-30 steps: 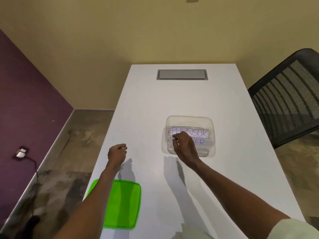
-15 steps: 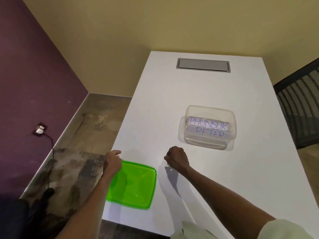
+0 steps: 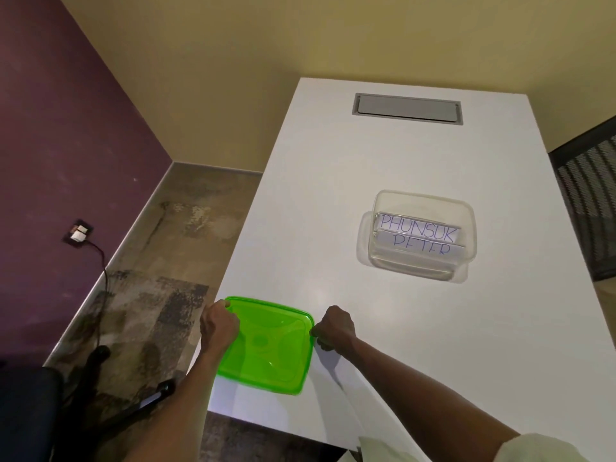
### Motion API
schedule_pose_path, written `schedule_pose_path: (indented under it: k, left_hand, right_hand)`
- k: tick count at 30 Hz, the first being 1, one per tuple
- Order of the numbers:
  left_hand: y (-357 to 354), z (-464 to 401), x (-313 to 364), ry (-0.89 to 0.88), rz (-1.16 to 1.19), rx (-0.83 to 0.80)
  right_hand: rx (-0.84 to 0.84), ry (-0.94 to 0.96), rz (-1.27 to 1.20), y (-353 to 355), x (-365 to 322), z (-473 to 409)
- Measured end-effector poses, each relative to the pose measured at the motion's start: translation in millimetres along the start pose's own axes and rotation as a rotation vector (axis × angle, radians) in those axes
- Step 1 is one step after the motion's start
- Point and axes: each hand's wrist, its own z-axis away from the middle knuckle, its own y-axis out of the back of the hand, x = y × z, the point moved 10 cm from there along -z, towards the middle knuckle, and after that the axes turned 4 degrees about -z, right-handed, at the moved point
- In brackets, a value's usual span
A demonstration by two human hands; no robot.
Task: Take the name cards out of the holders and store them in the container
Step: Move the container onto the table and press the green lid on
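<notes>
A: Where do the name cards sit?

B: Two of them lie in the clear container (image 3: 418,235), which stands on the white surface (image 3: 333,195) toward its right side. The upper card (image 3: 419,227) reads PHUNSUK in blue ink; the lower card (image 3: 421,250) reads PETER, its letters partly cut off by the container's near wall.

A: And the hands?

B: Both are on the green lid (image 3: 266,345), which lies at the near left corner of the surface, well apart from the container. The left hand (image 3: 218,325) grips the lid's left edge near its far corner, fingers curled over the rim. The right hand (image 3: 333,328) pinches the lid's right edge, knuckles up, fingers curled.

A: Does the lid rest flat?

B: Hard to tell. Its left part reaches past the edge of the surface, over the floor (image 3: 150,278).

A: Anything else around?

B: A grey hatch (image 3: 408,108) is set into the far end of the surface. A black mesh chair (image 3: 590,195) stands at the right edge of the view. On the purple wall (image 3: 66,128) at left there is a socket (image 3: 78,230) with a plug in it and a dark cable hanging down.
</notes>
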Motion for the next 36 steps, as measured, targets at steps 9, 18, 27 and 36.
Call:
schedule_pose_path:
  k: [9,18,27,36]
  left_hand:
    - [-3.9,3.1,-11.3,0.044,0.008,0.012]
    - [24.3,1.3,21.8,0.027,0.09,0.107]
    - [78.9,15.0,136.4,-0.129,0.292,0.218]
    - [100.2,32.3,217.5,-0.258,0.385,0.21]
  right_hand:
    - [-0.012,-0.031,0.117,-17.4,2.4,0.5]
    - [0.04,0.012,-0.077,15.6,-9.1,9.6]
    - [0.26,0.166,-0.187,126.7,-19.8,27.7]
    - [0.432,0.263,-0.301,202.1,-7.6,46.4]
